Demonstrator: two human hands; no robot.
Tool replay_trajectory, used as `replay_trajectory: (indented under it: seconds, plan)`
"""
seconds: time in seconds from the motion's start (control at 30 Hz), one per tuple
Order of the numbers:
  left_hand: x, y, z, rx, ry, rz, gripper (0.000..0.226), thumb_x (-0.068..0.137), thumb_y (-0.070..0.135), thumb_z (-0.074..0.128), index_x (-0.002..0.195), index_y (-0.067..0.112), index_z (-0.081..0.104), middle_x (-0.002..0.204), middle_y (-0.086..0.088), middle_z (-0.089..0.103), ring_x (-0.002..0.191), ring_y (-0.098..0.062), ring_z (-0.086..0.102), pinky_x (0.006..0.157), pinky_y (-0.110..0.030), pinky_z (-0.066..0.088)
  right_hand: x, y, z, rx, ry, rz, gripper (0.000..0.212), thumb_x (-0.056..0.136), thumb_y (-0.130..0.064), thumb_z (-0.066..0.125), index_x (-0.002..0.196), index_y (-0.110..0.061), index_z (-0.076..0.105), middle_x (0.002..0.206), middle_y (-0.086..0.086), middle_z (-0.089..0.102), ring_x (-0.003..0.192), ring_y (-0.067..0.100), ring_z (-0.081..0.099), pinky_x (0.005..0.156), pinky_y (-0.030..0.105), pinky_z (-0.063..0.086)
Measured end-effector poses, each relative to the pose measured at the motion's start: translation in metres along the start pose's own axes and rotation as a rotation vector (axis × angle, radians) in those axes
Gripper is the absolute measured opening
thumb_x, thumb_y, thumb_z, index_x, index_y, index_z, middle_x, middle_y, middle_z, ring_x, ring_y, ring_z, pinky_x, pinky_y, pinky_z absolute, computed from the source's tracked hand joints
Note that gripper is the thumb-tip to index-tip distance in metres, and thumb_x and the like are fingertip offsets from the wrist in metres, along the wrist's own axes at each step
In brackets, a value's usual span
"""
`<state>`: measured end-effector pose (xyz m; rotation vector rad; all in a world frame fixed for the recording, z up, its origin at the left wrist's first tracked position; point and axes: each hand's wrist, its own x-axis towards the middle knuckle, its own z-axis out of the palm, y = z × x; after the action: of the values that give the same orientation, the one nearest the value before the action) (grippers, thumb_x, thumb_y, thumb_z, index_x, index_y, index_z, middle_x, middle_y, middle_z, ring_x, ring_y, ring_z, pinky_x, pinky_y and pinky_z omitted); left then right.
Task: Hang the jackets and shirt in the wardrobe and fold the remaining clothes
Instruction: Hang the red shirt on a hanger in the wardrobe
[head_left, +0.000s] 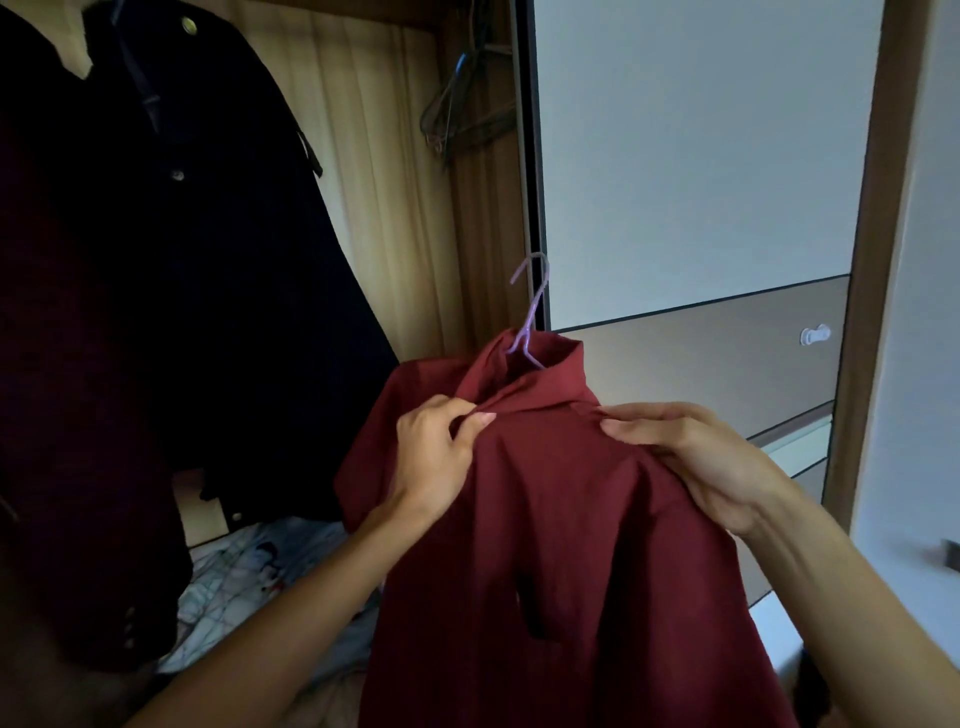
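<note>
Left hand (436, 452) pinches shirt (550, 545) just under collar; right hand (696, 462) grips its shoulder at 3 o'clock, likely squaring it on hanger (531, 317). Shirt mid-air, centre; jackets (182, 286) hang at 10 o'clock in wardrobe (395, 182).

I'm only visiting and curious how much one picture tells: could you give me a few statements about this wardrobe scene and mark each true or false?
1. The red shirt sits on a purple hanger. True.
2. The hanger's hook is already over a rail. False: the hook is free in the air while the shirt is held up.
3. The left hand and the right hand both grip the shirt just below its collar. True.
4. Nothing hangs in the wardrobe yet. False: dark jackets already hang on its left side.
</note>
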<state>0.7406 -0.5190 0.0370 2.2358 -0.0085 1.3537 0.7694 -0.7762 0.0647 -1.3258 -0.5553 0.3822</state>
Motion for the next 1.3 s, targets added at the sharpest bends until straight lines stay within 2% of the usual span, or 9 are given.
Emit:
replay_trajectory:
  seconds: [0.13,0.23,0.33,0.53,0.73,0.9,1.07,1.17,1.3]
  plan:
    - [0.015,0.019,0.006,-0.051,0.033,-0.007,0.012,0.087,0.027,0.074,0.087,0.016,0.078,0.077,0.008,0.072,0.069,-0.002,0.062,0.071,-0.021,0.047,-0.012,-0.003,-0.020,0.033,-0.073,-0.101,0.045,0.080,0.012,0.061,0.123,0.001,0.065,0.122,0.020,0.068,0.113,0.032,0.065,0.095,0.028,0.054]
    - [0.022,0.030,0.010,-0.056,0.046,-0.041,0.016,0.086,0.036,0.074,0.080,0.022,0.076,0.060,0.013,0.063,0.058,0.003,0.056,0.058,-0.018,0.042,-0.027,-0.007,-0.033,0.061,0.006,-0.165,0.054,0.079,0.013,0.059,0.129,-0.009,0.062,0.123,0.016,0.069,0.111,0.031,0.067,0.095,0.031,0.052]
    - [0.015,0.040,0.020,-0.014,-0.053,-0.016,0.022,0.088,0.044,0.070,0.078,0.025,0.072,0.056,0.010,0.059,0.051,-0.003,0.052,0.051,-0.022,0.039,-0.041,-0.012,-0.040,0.106,0.069,-0.176,0.050,0.084,0.011,0.056,0.127,-0.014,0.064,0.115,0.013,0.073,0.105,0.028,0.070,0.088,0.028,0.056]
    - [0.018,0.030,0.031,0.042,-0.019,-0.067,0.022,0.090,0.046,0.067,0.082,0.026,0.068,0.064,0.009,0.064,0.060,-0.008,0.059,0.059,-0.031,0.049,-0.026,-0.023,-0.019,0.041,0.087,-0.192,0.037,0.093,-0.003,0.057,0.127,-0.017,0.064,0.114,0.010,0.074,0.103,0.025,0.071,0.091,0.029,0.055]
    - [0.047,0.018,0.011,0.089,0.054,-0.070,0.028,0.091,0.037,0.069,0.113,0.022,0.062,0.073,0.004,0.062,0.070,-0.015,0.061,0.069,-0.032,0.051,0.019,-0.059,0.019,0.033,0.126,-0.308,0.041,0.088,-0.017,0.072,0.128,-0.022,0.062,0.100,0.005,0.077,0.091,0.019,0.074,0.081,0.028,0.058]
    - [0.077,0.017,-0.011,0.058,0.058,-0.073,0.047,0.094,0.021,0.066,0.136,0.013,0.047,0.076,0.009,0.061,0.065,-0.004,0.056,0.066,-0.016,0.040,0.062,-0.082,0.060,0.038,0.100,-0.435,0.037,0.092,-0.011,0.068,0.128,-0.016,0.064,0.097,0.012,0.076,0.081,0.017,0.073,0.076,0.025,0.060]
    - [0.119,0.010,-0.031,-0.010,0.033,-0.212,0.064,0.101,0.035,0.053,0.153,0.017,0.022,0.094,0.005,0.065,0.075,-0.005,0.059,0.062,-0.006,0.041,0.119,-0.094,0.102,-0.061,0.117,-0.517,0.042,0.094,-0.009,0.063,0.136,-0.014,0.057,0.106,0.010,0.073,0.095,0.019,0.072,0.090,0.031,0.057]
    - [0.150,0.001,-0.039,-0.027,0.067,-0.268,0.069,0.101,0.042,0.050,0.156,0.017,0.017,0.104,0.007,0.065,0.097,-0.013,0.062,0.086,-0.027,0.045,0.155,-0.107,0.123,-0.074,0.141,-0.551,0.048,0.095,-0.009,0.063,0.141,-0.010,0.051,0.106,0.008,0.071,0.096,0.017,0.070,0.094,0.034,0.056]
    - [0.187,-0.026,-0.048,-0.002,0.084,-0.274,0.074,0.098,0.032,0.055,0.156,0.015,0.012,0.086,0.006,0.067,0.085,-0.021,0.068,0.087,-0.041,0.056,0.199,-0.125,0.146,-0.042,0.138,-0.568,0.043,0.096,-0.005,0.060,0.138,-0.008,0.054,0.094,-0.008,0.064,0.081,0.004,0.065,0.075,0.016,0.055]
